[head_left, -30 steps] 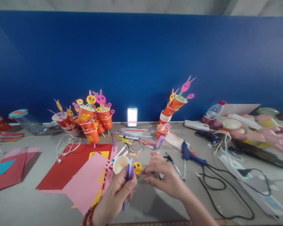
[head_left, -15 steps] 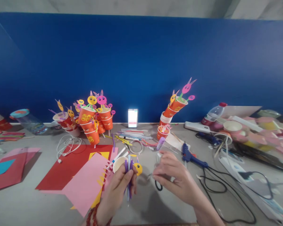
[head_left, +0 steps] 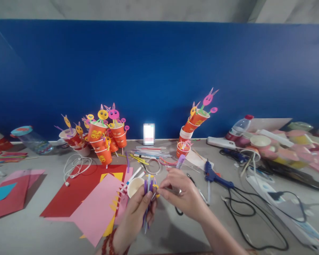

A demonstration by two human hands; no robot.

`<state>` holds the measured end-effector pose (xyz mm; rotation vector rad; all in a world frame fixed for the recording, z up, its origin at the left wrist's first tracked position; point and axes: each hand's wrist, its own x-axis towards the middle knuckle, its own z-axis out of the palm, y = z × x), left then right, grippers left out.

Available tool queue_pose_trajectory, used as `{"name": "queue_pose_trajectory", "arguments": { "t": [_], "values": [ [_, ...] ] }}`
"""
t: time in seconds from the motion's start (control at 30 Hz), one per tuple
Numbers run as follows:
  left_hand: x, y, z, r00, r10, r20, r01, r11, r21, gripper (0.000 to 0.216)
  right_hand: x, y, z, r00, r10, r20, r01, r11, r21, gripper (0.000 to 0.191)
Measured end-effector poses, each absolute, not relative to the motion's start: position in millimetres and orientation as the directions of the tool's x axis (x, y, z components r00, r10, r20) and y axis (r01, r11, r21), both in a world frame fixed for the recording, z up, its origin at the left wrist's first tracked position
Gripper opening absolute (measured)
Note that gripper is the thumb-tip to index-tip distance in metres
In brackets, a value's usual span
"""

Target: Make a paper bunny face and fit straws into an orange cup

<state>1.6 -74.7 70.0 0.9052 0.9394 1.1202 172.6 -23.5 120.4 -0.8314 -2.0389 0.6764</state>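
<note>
My left hand (head_left: 138, 209) is closed round an upright bundle of purple and pale strips (head_left: 149, 180) that look like pipe cleaners. Just left of the bundle is the white mouth of a paper cup (head_left: 135, 187). A small yellow paper face (head_left: 156, 193) shows partly behind the fingers. My right hand (head_left: 182, 193) has its thumb and fingers pinched together close to the bundle's right side. Whatever lies in that pinch is too small to make out. Below the right hand a black loop (head_left: 178, 211) shows, mostly hidden.
Red paper cups with paper faces stand stacked at the left (head_left: 103, 156) and right (head_left: 186, 136). Pink paper (head_left: 95, 205) and red paper (head_left: 61, 200) lie left. A blue glue gun (head_left: 218, 177), its cord and a power strip (head_left: 289, 216) lie right. A lit phone (head_left: 149, 134) stands behind.
My right hand has moved left to the bundle, uncovering a dark pen-like thing on the table. The left hand keeps its hold, with the yellow face now more covered.
</note>
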Motion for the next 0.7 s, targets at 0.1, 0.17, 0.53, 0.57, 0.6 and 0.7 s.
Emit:
{"name": "queue_pose_trajectory", "arguments": {
  "t": [0.1, 0.17, 0.53, 0.57, 0.6, 0.7],
  "values": [
    [2, -74, 66, 0.190, 0.975, -0.118, -0.327, 0.176, 0.929, 0.038, 171, -22, 117, -0.449, 0.772, 0.450, 0.329, 0.611, -0.720, 0.016],
    [3, -74, 66, 0.198, 0.974, -0.111, -0.320, 0.171, 0.932, 0.037, 170, -21, 117, -0.442, 0.786, 0.431, 0.343, 0.592, -0.729, 0.016],
    [2, -74, 68, 0.179, 0.966, -0.185, -0.209, 0.221, 0.953, 0.045, 164, -21, 131, -0.438, 0.844, 0.310, 0.428, 0.499, -0.753, 0.013],
    [2, -74, 69, 0.178, 0.967, -0.182, -0.203, 0.217, 0.955, 0.045, 163, -21, 132, -0.441, 0.843, 0.307, 0.437, 0.501, -0.747, 0.012],
    [3, -74, 69, 0.178, 0.969, -0.174, -0.195, 0.208, 0.959, 0.045, 163, -20, 134, -0.447, 0.841, 0.305, 0.445, 0.505, -0.740, 0.012],
    [2, -73, 69, 0.172, 0.977, -0.130, -0.160, 0.157, 0.974, 0.043, 161, -20, 137, -0.458, 0.832, 0.312, 0.464, 0.523, -0.714, 0.013]
  ]
}}
